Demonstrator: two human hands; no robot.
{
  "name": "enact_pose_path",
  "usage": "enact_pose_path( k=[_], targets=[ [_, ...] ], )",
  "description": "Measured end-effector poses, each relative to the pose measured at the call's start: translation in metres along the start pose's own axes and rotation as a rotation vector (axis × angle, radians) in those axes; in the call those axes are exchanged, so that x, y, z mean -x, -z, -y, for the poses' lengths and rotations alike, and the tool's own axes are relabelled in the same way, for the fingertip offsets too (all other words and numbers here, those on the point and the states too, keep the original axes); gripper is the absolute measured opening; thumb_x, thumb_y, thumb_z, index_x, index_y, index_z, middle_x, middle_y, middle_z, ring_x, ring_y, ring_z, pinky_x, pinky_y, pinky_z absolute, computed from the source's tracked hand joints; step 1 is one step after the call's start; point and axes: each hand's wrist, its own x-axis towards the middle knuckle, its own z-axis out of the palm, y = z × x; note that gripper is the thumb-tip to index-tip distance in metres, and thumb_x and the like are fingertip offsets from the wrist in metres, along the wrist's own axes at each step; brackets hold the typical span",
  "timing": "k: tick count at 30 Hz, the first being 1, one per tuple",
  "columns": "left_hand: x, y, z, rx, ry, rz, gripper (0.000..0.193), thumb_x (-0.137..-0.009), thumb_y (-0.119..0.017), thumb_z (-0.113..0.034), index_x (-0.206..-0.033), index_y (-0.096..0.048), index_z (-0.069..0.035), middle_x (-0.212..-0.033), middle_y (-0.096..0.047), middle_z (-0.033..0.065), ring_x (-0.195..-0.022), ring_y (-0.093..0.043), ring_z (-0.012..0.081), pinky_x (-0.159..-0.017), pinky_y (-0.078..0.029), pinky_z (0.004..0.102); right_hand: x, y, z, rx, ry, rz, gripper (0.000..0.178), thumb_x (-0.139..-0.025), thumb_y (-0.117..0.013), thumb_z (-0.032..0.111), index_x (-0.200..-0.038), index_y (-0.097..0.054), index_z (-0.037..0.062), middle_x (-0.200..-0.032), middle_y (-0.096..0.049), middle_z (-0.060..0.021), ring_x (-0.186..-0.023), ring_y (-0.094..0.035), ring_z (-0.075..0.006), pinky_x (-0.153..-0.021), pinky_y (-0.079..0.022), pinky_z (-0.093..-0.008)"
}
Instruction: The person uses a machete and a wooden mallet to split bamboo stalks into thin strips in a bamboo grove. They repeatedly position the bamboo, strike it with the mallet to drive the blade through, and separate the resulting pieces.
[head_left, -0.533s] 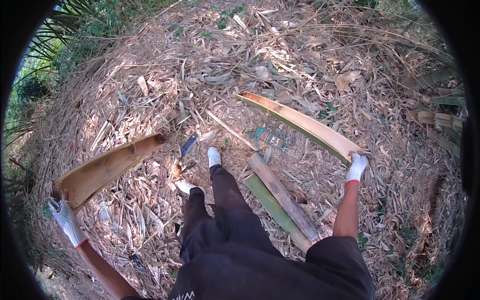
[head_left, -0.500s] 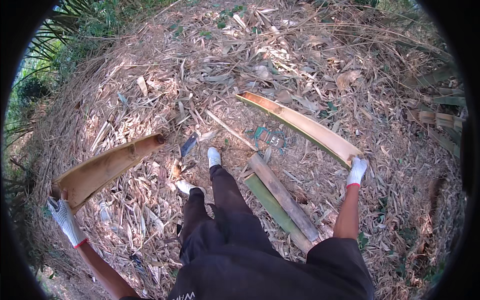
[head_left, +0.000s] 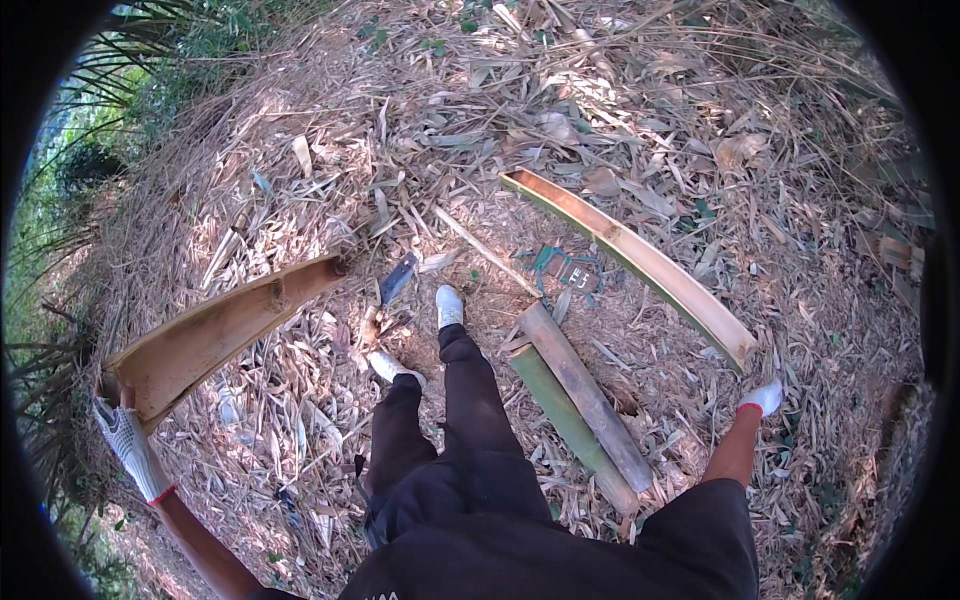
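Observation:
On the left, my left hand [head_left: 132,448], in a white knitted glove with a red cuff, is closed around the near end of a split bamboo half [head_left: 215,325]. Its hollow, pale inner side faces up, and its far end slants toward the middle. To the right, another bamboo half [head_left: 665,272], green outside and pale within, lies on the leaf litter. Just beyond its near end is my gloved right hand [head_left: 763,399], apart from it and holding nothing; the fingers look loosely stretched out, though small in view.
Two more bamboo pieces, one greyish brown [head_left: 583,395] and one green [head_left: 568,420], lie right of my legs. Ahead are a thin stick [head_left: 487,250], a dark flat blade [head_left: 398,278] and a brown pouch with green straps [head_left: 573,272]. Dry leaves cover the ground; plants [head_left: 110,110] grow at left.
My right hand has let go of the right bamboo half and moved a little right and nearer. My left hand keeps its hold. The whole view has shifted slightly.

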Motion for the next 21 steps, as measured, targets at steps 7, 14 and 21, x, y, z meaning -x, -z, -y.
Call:
enact_pose_path(
  k=[7, 14, 21],
  targets=[
    [0.052, 0.022, 0.023, 0.074, 0.134, -0.128, 0.072, -0.085, -0.067, -0.033, -0.141, -0.038, 0.003, -0.144, -0.039, 0.0177, -0.133, -0.037, 0.0277, -0.111, -0.026, 0.0382, 0.255, -0.143, -0.145, 0.474, 0.19, 0.865, 0.028, -0.077, -0.058, 0.02, -0.08, -0.06, -0.0071, -0.07, -0.057, -0.0108, -0.064, -0.05, -0.0206, -0.059, -0.042, -0.0422],
    [0.123, -0.017, -0.019, 0.067, 0.148, -0.278, 0.064, -0.086, -0.063, -0.027, -0.139, -0.042, 0.001, -0.144, -0.037, 0.0187, -0.138, -0.029, 0.0303, -0.112, -0.024, 0.0409, 0.669, -0.267, -0.171, 0.853, 0.44, 1.756, 0.037, -0.076, -0.058, 0.028, -0.095, -0.063, -0.0042, -0.098, -0.063, -0.0306, -0.096, -0.061, -0.0434, -0.082, -0.047, -0.0467],
    [0.211, -0.128, 0.077, 0.083, 0.498, -0.032, 0.066, -0.082, -0.064, -0.027, -0.139, -0.041, -0.001, -0.14, -0.04, 0.0174, -0.133, -0.034, 0.0305, -0.109, -0.028, 0.0424, 0.863, -0.326, -0.315, 0.639, 0.521, 2.019, 0.036, -0.083, -0.05, 0.028, -0.085, -0.064, -0.0045, -0.085, -0.064, -0.0272, -0.084, -0.062, -0.0403, -0.075, -0.046, -0.0448]
  ],
)
